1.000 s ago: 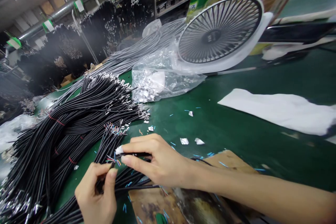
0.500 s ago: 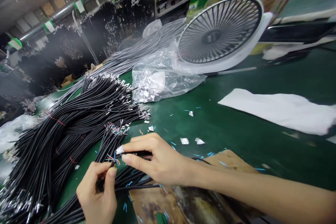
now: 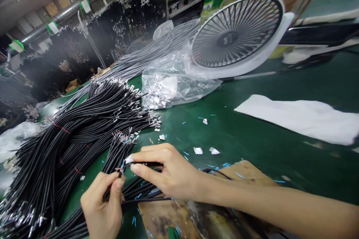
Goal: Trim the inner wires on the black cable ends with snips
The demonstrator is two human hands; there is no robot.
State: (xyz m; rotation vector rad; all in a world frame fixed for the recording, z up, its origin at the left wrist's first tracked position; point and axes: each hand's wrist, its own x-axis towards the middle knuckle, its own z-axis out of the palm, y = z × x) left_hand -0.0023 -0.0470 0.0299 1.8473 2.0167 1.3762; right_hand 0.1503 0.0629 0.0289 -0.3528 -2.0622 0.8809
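My left hand (image 3: pixel 102 203) is closed in a pinch around a black cable (image 3: pixel 120 174), close to its stripped end. Thin coloured wires (image 3: pixel 122 165), blue and reddish ones among them, stick up out of that end. Over them comes my right hand (image 3: pixel 165 170), closed on a slim black tool (image 3: pixel 148 164), possibly tweezers; its tip meets the wires, and its exact kind is hard to see. White wrapping covers the tip of my right index finger. Just behind the hands lies a bundle of black cables (image 3: pixel 113 153) with coloured wire ends.
Large tied bundles of black cables (image 3: pixel 75 119) fill the left side. Behind stand a clear plastic bag (image 3: pixel 179 82) and a round fan (image 3: pixel 238 33). A white cloth (image 3: pixel 297 117) lies right. Foil scraps (image 3: pixel 198 151) and blue wire bits dot the green table around a stained wooden board (image 3: pixel 159 216).
The coloured wires, spread wide to both sides before, now stand closer together at the tool's tip. My left hand has shifted very slightly left; my right hand has hardly moved.
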